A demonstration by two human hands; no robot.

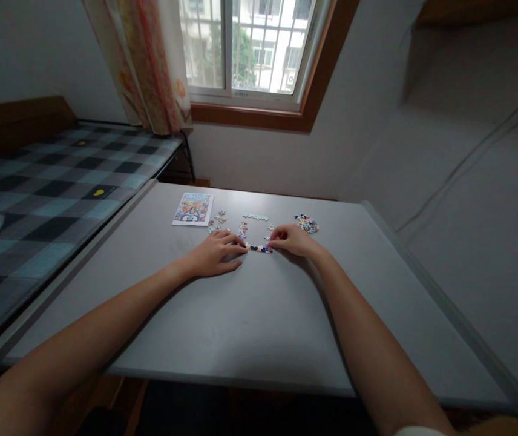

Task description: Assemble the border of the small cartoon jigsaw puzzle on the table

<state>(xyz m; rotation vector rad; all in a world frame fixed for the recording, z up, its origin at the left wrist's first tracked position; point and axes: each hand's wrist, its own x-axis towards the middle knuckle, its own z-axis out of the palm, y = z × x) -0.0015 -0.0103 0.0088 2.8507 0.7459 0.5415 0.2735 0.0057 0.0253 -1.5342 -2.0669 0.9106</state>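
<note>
My left hand lies on the table with its fingers spread, its fingertips at the left end of a joined strip of jigsaw pieces. My right hand has its thumb and forefinger pinched together at the strip's right end, on what looks like a small puzzle piece. Beyond the hands are another joined strip of jigsaw pieces and a short upright column of pieces. Loose pieces lie beyond my left hand, and a heap of pieces sits past my right hand.
A colourful picture sheet lies on the far left of the white table. On the left stands a bed with a checked cover. A curtain and a barred window are behind; a cable hangs along the right wall.
</note>
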